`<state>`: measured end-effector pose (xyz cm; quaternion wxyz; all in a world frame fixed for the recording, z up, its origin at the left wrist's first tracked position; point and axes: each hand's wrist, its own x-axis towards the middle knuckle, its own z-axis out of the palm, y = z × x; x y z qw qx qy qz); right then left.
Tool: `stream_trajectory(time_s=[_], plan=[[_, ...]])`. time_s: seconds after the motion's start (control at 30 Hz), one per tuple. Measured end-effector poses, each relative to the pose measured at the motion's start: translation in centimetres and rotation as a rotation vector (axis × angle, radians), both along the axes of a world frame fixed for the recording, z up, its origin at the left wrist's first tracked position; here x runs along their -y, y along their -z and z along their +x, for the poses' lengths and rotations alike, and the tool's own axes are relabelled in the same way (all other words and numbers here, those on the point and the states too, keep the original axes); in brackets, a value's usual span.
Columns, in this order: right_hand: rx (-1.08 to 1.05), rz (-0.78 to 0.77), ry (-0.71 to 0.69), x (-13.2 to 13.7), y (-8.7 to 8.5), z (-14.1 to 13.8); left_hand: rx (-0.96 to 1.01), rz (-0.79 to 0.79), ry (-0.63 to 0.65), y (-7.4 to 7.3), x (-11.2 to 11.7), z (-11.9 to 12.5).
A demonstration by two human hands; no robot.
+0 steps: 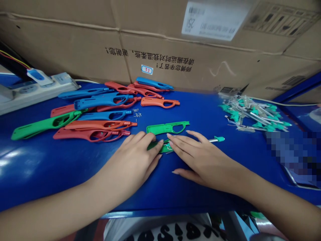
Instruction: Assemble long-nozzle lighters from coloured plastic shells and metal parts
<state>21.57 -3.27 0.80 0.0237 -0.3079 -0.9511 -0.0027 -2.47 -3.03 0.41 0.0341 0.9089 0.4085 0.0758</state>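
Both my hands rest on a blue table (75, 160). My left hand (134, 160) lies flat with its fingers stretched out, the fingertips on a green plastic shell half (164, 147). My right hand (194, 155) also lies flat and presses the same green piece from the right. A metal tube with a teal tip (217, 139) sticks out from under my right hand. A second green shell half (168, 128) lies just behind my fingers.
Several red, blue, orange and green lighter shells (100, 113) lie at the left with small metal pins (136, 113). A heap of teal-tipped metal tubes (253, 115) sits at the right. Cardboard boxes (163, 43) wall the back; a power strip (35, 88) is far left.
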Motion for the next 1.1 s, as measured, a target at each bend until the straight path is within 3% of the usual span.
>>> stream_trajectory(time_s=[0.37,0.97,1.1], plan=[[-0.014,0.025,-0.006,-0.7,-0.1,0.3,0.098,-0.054,-0.007,-0.4,-1.7,-0.9],[-0.034,-0.012,0.012,-0.5,0.1,0.0,-0.133,0.173,0.035,-0.8,-0.2,-0.1],[-0.068,-0.032,0.025,-0.5,0.0,-0.1,-0.116,0.159,0.038,-0.7,-0.3,-0.1]])
